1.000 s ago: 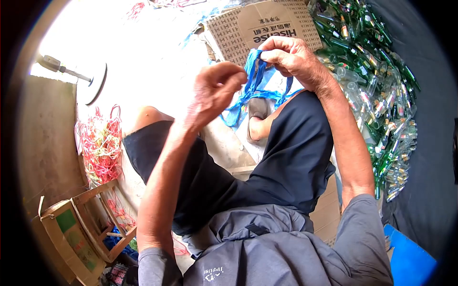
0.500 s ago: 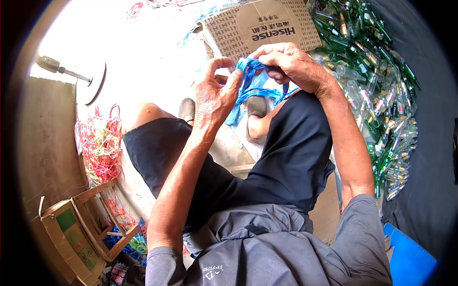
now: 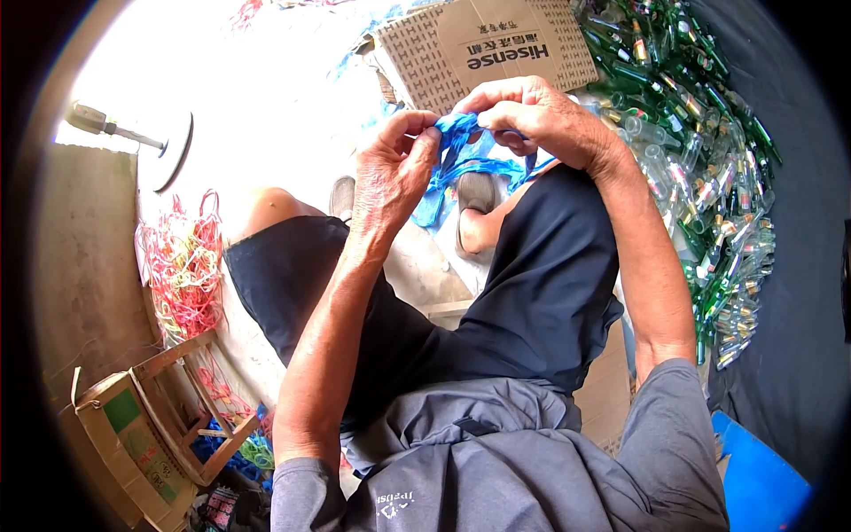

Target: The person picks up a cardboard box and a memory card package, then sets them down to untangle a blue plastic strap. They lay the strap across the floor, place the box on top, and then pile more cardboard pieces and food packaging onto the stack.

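Both hands are raised over the gap between my knees, holding a crumpled blue plastic strip. My left hand pinches its left end between thumb and curled fingers. A short stretch runs across to my right hand, where thumb and forefinger grip the other end. Below the hands, more of the strip hangs in a loose loop, and its lower part overlaps my shoe in this view. The parts inside my fingers are hidden.
A Hisense cardboard box lies beyond my hands. Many glass bottles are heaped at the right. At the left are a tangle of pink and red straps, a wooden stool frame, a flattened carton and a round-based stand.
My left hand has tilted and shifted slightly left, its fingers curling closer over the strip. The stretch between my hands looks more bunched and level. My right hand has hardly moved.
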`<state>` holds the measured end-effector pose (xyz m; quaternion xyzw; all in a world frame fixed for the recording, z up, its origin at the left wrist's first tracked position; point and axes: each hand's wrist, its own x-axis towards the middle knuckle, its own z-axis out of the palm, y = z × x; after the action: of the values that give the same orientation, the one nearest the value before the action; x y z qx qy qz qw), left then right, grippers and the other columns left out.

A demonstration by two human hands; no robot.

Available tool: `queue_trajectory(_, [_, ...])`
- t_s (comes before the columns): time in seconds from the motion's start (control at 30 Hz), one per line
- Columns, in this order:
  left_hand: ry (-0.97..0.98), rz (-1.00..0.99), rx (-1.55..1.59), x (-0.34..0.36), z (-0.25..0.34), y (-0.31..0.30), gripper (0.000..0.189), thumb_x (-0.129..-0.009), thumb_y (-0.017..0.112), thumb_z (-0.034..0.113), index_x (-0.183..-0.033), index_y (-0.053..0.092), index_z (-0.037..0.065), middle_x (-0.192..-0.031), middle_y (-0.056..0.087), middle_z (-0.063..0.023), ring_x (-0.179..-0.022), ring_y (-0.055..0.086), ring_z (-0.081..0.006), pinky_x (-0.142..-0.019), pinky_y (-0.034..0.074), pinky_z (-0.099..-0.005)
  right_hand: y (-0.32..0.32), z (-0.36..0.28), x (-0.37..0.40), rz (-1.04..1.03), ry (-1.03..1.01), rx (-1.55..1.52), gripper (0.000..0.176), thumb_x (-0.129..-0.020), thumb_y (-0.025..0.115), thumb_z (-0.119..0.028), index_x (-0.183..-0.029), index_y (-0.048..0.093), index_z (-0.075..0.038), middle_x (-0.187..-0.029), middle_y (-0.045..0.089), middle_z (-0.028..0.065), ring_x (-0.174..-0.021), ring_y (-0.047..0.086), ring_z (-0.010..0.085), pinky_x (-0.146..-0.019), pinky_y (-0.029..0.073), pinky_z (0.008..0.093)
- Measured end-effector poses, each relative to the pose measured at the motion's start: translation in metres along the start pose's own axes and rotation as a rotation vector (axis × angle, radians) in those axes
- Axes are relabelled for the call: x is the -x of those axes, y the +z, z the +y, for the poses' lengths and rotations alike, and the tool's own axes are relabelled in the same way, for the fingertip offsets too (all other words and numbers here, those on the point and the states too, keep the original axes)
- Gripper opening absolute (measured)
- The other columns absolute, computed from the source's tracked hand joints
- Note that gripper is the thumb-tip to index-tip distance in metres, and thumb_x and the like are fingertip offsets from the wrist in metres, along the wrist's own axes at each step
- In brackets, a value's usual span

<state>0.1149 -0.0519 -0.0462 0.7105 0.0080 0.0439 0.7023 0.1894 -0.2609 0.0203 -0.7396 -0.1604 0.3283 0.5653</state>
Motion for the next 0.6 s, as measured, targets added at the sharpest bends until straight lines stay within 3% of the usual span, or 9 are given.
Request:
queue_trajectory(0.1, [0.031,0.003,-0.044,-0.001,-0.003,-0.004,0.015,-0.099,0.066,0.007,-0.112,0.071,0.000,-0.091,0.072,-0.0050,-0.080,0.064,-0.0094,-0.074,0.053,-0.0254,0.000,0.002,-0.002,-0.015,-0.009,0.013,0.030,-0.089,0.065,-0.011,-0.117,0.074,-0.006,-0.081,0.070,-0.0009,-0.057,0.047,0.0022,-0.052,0.041,0.0200])
queue_trajectory(0.2, [0.022,-0.009,-0.078,-0.004,-0.002,-0.010,0.015,-0.099,0.066,0.007,-0.111,0.072,0.001,-0.092,0.072,-0.0046,-0.081,0.064,-0.0088,-0.075,0.053,-0.0251,0.000,-0.001,-0.001,-0.030,0.005,0.029,0.030,-0.095,0.071,-0.019,-0.120,0.070,-0.004,-0.072,0.055,-0.0082,-0.061,0.042,-0.0008,-0.054,0.032,0.0185])
queue_trajectory(0.6, [0.050,-0.082,-0.197,-0.007,0.009,-0.018,0.017,-0.102,0.064,0.013,-0.113,0.071,0.001,-0.091,0.069,-0.0031,-0.082,0.062,-0.0076,-0.075,0.052,-0.0232,0.000,0.003,-0.007,0.027,-0.070,0.167,0.026,-0.095,0.068,-0.022,-0.115,0.072,-0.006,-0.078,0.061,-0.0069,-0.065,0.049,-0.0005,-0.056,0.040,0.0178])
